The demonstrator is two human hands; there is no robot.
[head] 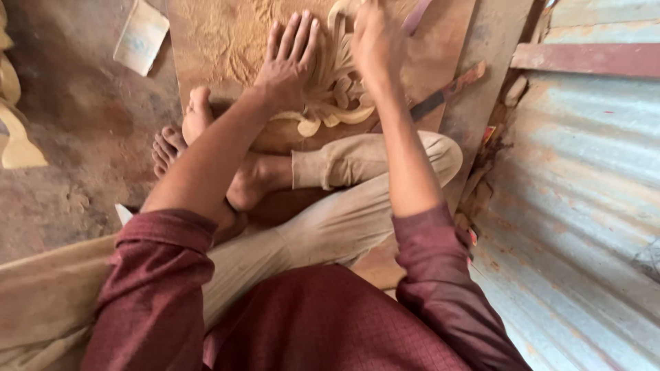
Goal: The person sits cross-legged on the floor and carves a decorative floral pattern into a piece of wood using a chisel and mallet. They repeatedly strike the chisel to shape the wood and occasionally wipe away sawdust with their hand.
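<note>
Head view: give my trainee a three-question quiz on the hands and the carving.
1. True or false: the left hand lies flat, fingers spread, on the pale carved wooden scroll ornament.
2. What does the right hand hold? A) a slim purplish tool handle B) a paint tin C) nothing
3. Fill in: the carving rests on a brown wooden board dusted with ____.

Key:
1. True.
2. A, though only part of the handle shows above the fist.
3. Sawdust; it covers the board beside the left hand, and the person's bare foot rests at the board's near edge.
</note>
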